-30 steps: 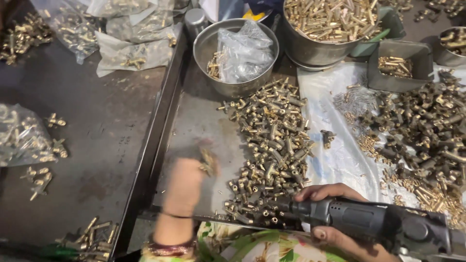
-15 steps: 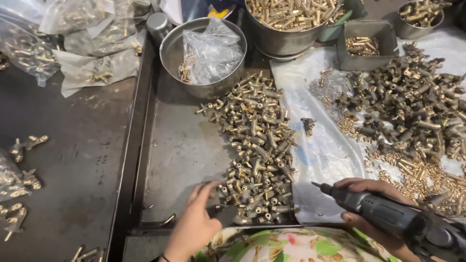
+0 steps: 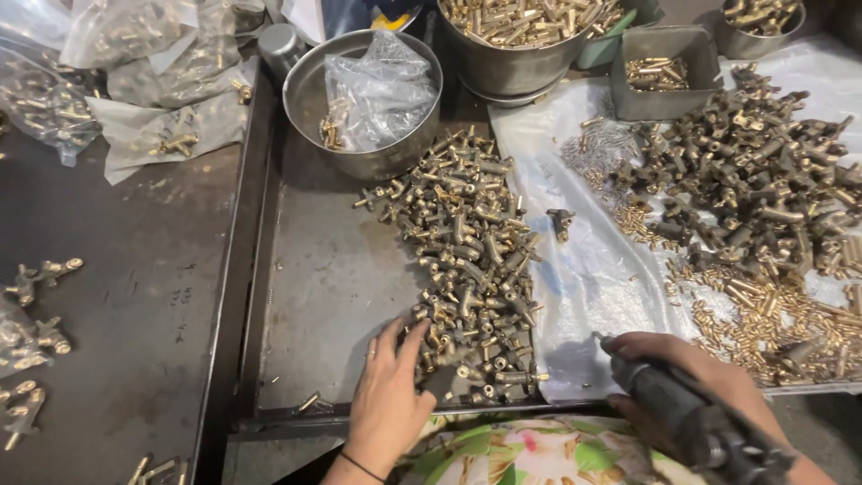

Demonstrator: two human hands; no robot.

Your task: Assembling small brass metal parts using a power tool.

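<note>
— Where's that pile of brass fittings (image 3: 467, 260)?
— Middle of the metal tray (image 3: 314, 287). The left hand (image 3: 388, 395) lies at the pile's near edge, fingers spread wide, touching pieces.
— And the other?
— The right hand (image 3: 691, 377), right of the pile, is wrapped around a dark power tool (image 3: 691, 418). A steel bowl (image 3: 310, 90) sits beyond the pile.

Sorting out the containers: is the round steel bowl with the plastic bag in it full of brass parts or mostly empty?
Mostly empty. The steel bowl holds a crumpled clear plastic bag and only a few brass pieces beside it.
</note>
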